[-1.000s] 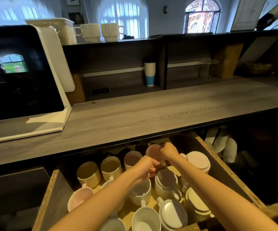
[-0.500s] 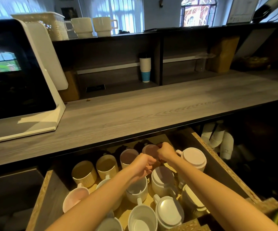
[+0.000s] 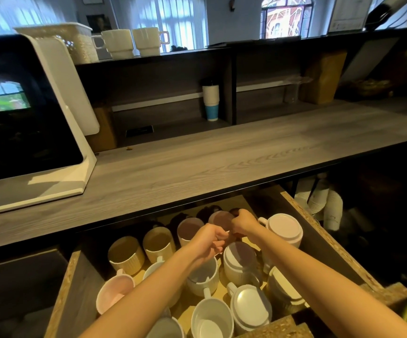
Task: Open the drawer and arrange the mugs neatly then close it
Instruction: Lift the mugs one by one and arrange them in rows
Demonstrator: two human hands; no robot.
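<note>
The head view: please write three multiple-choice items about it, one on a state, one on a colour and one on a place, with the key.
1. The drawer under the countertop is:
A) open
B) shut
C) taken out and set on the floor

2. The inside of the front-left mug in the drawer is:
A) pink
B) green
C) black

3. The white cup with the blue bottom stands:
A) in the drawer
B) in the shelf niche behind the countertop
C) on the screen's stand

Key:
1 A, it is pulled out and its inside shows.
2 A, its bowl is pale pink.
3 B, it stands at the back of the niche.
</note>
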